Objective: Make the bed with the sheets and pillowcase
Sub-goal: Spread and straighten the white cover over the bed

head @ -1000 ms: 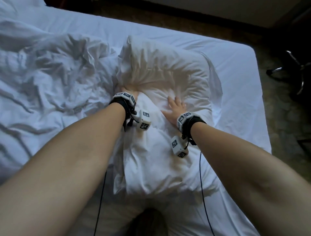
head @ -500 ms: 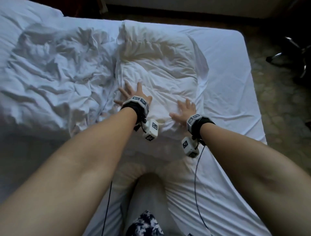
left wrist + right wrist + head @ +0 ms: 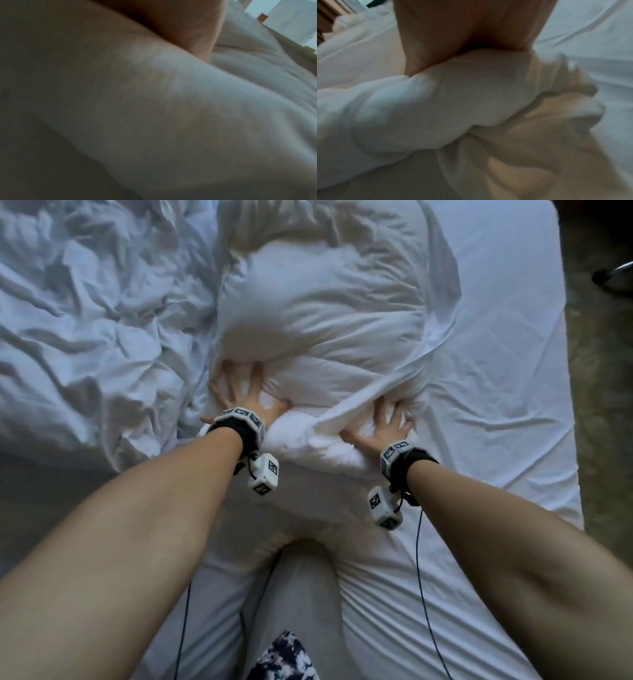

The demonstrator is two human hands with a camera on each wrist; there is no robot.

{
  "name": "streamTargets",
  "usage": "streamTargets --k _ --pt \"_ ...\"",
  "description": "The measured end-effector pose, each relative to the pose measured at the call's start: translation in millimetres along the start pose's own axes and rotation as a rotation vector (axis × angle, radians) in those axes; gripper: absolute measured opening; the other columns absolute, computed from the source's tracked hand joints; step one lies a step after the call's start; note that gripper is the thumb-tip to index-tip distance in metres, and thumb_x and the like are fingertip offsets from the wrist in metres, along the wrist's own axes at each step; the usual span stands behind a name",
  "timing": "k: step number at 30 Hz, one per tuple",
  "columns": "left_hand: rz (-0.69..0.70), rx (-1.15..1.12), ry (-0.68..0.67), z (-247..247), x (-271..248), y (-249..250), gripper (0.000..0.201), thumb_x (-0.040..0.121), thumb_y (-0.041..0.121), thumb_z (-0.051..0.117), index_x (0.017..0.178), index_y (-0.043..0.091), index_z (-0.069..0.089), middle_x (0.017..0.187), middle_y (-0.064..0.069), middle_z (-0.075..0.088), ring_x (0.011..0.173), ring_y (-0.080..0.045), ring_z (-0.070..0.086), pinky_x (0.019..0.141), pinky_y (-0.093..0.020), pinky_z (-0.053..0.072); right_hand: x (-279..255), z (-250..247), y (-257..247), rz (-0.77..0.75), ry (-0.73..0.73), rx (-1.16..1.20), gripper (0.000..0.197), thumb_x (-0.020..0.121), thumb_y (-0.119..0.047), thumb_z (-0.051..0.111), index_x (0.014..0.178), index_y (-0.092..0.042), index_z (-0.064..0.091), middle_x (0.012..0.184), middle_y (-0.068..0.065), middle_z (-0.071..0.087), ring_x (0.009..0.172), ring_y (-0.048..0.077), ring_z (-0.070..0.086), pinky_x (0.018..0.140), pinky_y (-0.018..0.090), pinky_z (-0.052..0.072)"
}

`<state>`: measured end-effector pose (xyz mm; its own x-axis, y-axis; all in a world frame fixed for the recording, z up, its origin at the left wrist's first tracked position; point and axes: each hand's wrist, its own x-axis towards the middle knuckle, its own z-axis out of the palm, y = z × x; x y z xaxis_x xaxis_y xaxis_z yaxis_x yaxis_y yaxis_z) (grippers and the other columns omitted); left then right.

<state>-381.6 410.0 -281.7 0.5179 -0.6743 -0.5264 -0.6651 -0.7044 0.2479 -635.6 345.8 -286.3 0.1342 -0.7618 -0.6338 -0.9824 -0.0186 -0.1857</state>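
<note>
A plump white pillow [image 3: 325,313] in its pillowcase lies across the middle of the bed. My left hand [image 3: 239,395] presses with spread fingers on the pillow's near left corner. My right hand [image 3: 383,426] presses flat, fingers splayed, on the near right corner, where a loose fold of pillowcase [image 3: 359,405] runs up to the right. In the left wrist view only the palm [image 3: 180,27] and blurred white fabric [image 3: 171,108] show. The right wrist view has the palm [image 3: 471,27] bearing down on bunched white fabric [image 3: 445,101].
A crumpled white sheet [image 3: 96,313] is heaped over the bed's left half. The smooth fitted sheet [image 3: 507,371] covers the right side up to the mattress edge. Beyond lies dark floor [image 3: 603,440] with a chair base [image 3: 613,273]. My knee [image 3: 301,594] rests on the bed.
The pillow has gone from propped up to lying flat farther up the bed. Both hands have moved apart to its near corners, fingers now spread and pressing.
</note>
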Motion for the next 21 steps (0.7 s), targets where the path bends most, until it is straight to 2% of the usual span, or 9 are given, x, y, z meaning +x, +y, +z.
streamTargets --k 2,5,8,12,17,19,21 --pt "0.004 -0.007 -0.023 17 19 -10 0.108 0.047 0.096 0.032 0.134 0.063 -0.023 0.154 0.003 -0.035 0.141 -0.038 -0.029 0.107 -0.072 -0.002 16 9 -12 -0.001 -0.081 -0.094 0.121 0.072 -0.085 0.045 0.148 -0.022 -0.025 0.154 0.018 -0.029 0.143 0.040 -0.021 0.116 0.056 -0.009" --pt "-0.013 0.001 -0.063 34 35 -8 0.103 0.055 0.091 0.038 0.136 0.062 -0.020 0.155 0.003 -0.032 0.141 -0.044 -0.025 0.107 -0.072 0.002 31 13 -21 0.007 -0.192 -0.134 0.116 0.078 -0.078 0.046 0.149 -0.018 -0.024 0.154 0.015 -0.030 0.141 0.039 -0.028 0.114 0.056 -0.015" --pt "-0.014 0.041 -0.130 43 57 -7 0.102 0.060 0.091 0.039 0.134 0.061 -0.025 0.153 0.004 -0.036 0.140 -0.046 -0.025 0.105 -0.075 0.004 43 16 -23 0.049 -0.258 -0.141 0.117 0.078 -0.078 0.047 0.149 -0.018 -0.023 0.155 0.014 -0.028 0.141 0.039 -0.029 0.113 0.056 -0.017" --pt "-0.003 0.082 -0.189 46 71 -8 0.104 0.051 0.096 0.030 0.129 0.062 -0.029 0.152 0.002 -0.036 0.139 -0.049 -0.024 0.104 -0.075 0.004 52 20 -25 0.029 -0.240 -0.160 0.119 0.072 -0.084 0.045 0.147 -0.026 -0.028 0.156 0.010 -0.028 0.141 0.038 -0.027 0.112 0.061 -0.014" --pt "-0.022 0.141 -0.229 37 65 -1 0.108 0.048 0.100 0.025 0.129 0.060 -0.034 0.153 0.000 -0.037 0.140 -0.047 -0.024 0.106 -0.073 0.000 39 12 -23 0.042 -0.220 -0.168 0.117 0.075 -0.081 0.045 0.146 -0.026 -0.029 0.157 0.010 -0.026 0.141 0.037 -0.028 0.113 0.059 -0.015" --pt "-0.009 0.188 -0.254 30 56 2 0.111 0.051 0.098 0.027 0.135 0.055 -0.031 0.153 -0.003 -0.037 0.142 -0.045 -0.023 0.110 -0.068 -0.002 29 8 -19 0.030 -0.180 -0.167 0.113 0.077 -0.076 0.045 0.149 -0.024 -0.024 0.158 0.008 -0.024 0.144 0.034 -0.025 0.116 0.055 -0.010" --pt "-0.009 0.237 -0.292 18 40 6 0.112 0.057 0.093 0.031 0.141 0.048 -0.029 0.154 -0.007 -0.035 0.143 -0.043 -0.019 0.115 -0.061 -0.004 13 4 -13 0.035 -0.155 -0.112 0.106 0.081 -0.066 0.050 0.152 -0.023 -0.015 0.159 0.007 -0.019 0.147 0.032 -0.013 0.119 0.051 0.000"
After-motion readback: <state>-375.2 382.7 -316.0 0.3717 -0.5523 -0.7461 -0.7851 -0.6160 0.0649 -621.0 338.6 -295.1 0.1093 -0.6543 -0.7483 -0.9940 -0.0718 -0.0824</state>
